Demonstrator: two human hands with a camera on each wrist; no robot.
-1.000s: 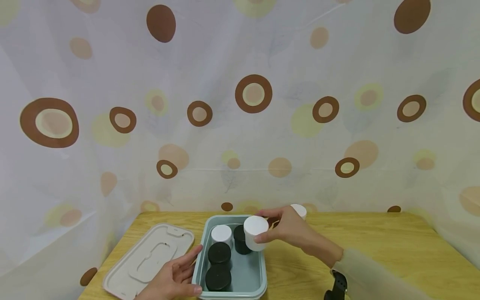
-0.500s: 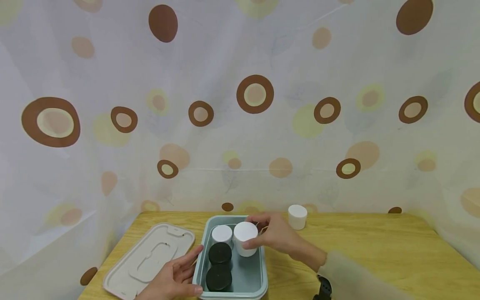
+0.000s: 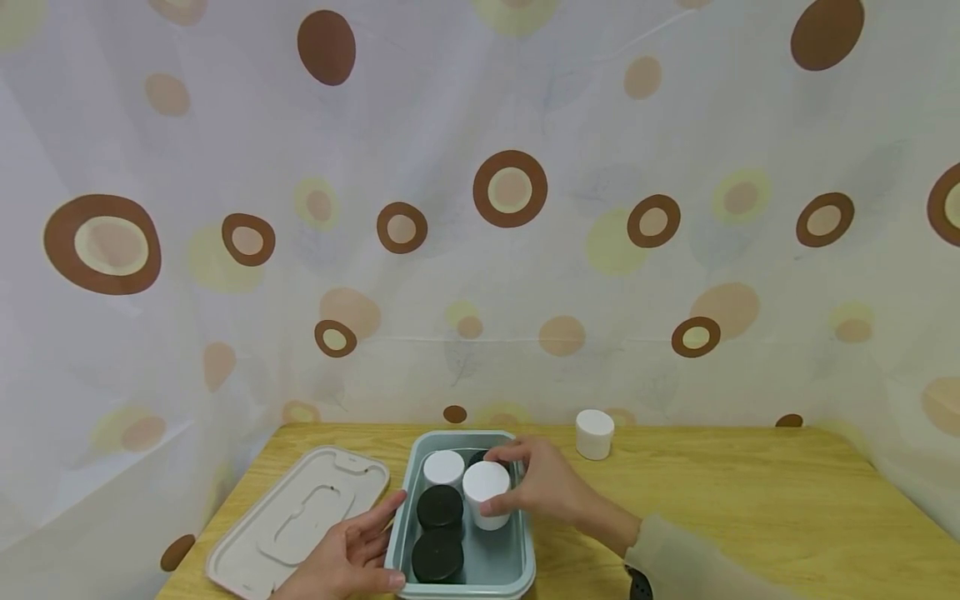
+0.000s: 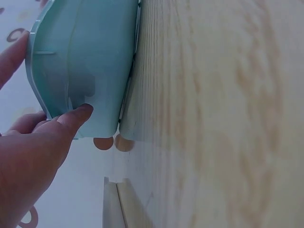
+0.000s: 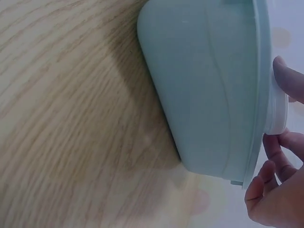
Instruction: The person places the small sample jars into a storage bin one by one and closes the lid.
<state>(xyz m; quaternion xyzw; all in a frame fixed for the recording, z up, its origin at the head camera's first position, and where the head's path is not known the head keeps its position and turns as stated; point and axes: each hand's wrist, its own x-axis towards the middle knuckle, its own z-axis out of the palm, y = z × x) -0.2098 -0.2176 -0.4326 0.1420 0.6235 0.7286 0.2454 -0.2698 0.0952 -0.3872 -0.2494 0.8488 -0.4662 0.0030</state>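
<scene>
My right hand grips a white round jar by its sides, holding it upright over the right half of a pale blue plastic box. In the right wrist view, the jar's white top shows above the rim between thumb and fingers. Behind it a black jar is mostly hidden. Along the box's left side stand a white jar and two black jars. My left hand rests against the box's left side, thumb on the rim, fingers on the outer wall.
A flat off-white lid lies on the wooden table, left of the box. Another white jar stands near the table's back edge, right of the box. A patterned curtain hangs behind the table.
My right hand has carried the white jar left and then toward the front, to a spot ahead of the rear black jar. The left hand and the box have stayed put.
</scene>
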